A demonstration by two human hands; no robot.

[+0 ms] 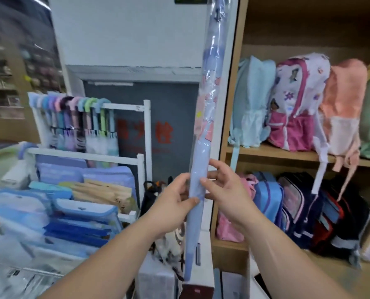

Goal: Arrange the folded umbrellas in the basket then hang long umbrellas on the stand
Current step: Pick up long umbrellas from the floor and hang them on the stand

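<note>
A long light-blue umbrella (205, 117) in a clear plastic sleeve stands nearly upright in front of me, reaching from the top of the frame down past my wrists. My left hand (177, 199) grips its lower shaft from the left. My right hand (225, 188) grips it from the right at almost the same height. The white umbrella stand (146, 126) is to the left, and several long umbrellas (80, 121) with pastel curved handles hang from its top bar.
A wooden shelf unit (231, 104) with backpacks (296, 100) stands at the right. Blue bags and pouches (71, 201) fill the display below the stand. Dark folded items (151, 193) sit low between the stand and the shelf. White boxes (158, 277) lie near my feet.
</note>
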